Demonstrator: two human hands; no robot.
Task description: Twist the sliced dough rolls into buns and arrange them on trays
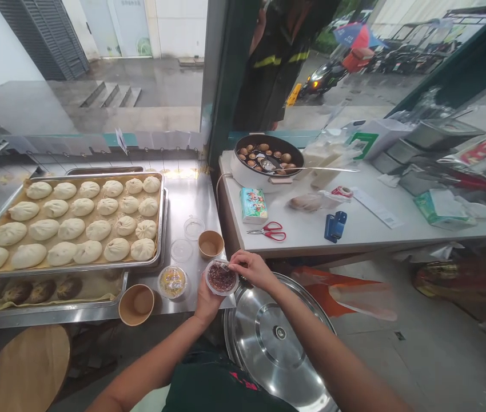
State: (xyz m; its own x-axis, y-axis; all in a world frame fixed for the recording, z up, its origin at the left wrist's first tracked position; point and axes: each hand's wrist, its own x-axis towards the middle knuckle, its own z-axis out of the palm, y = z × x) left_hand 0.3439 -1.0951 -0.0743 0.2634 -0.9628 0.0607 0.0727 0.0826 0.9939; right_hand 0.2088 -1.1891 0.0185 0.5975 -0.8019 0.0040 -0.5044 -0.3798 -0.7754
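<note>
My left hand [206, 301] cups a small clear plastic cup of dark red porridge [221, 277] from below, near the counter's front edge. My right hand [249, 268] is closed in a pinch at the cup's right rim, on its film lid. A second sealed cup with a yellow lid [172, 281] stands just left of it. Two brown paper cups [211, 244] [136, 304] and two clear lids [182, 250] lie nearby on the steel counter [191, 200].
A metal tray of white raw buns [71, 220] fills the counter's left, with a lower tray [54, 292] beneath. A big steel pot lid [275, 337] sits below my hands. The white table [311, 229] holds a pan of eggs [269, 157], red scissors [271, 230] and tissues. A person in dark clothes [277, 63] stands outside.
</note>
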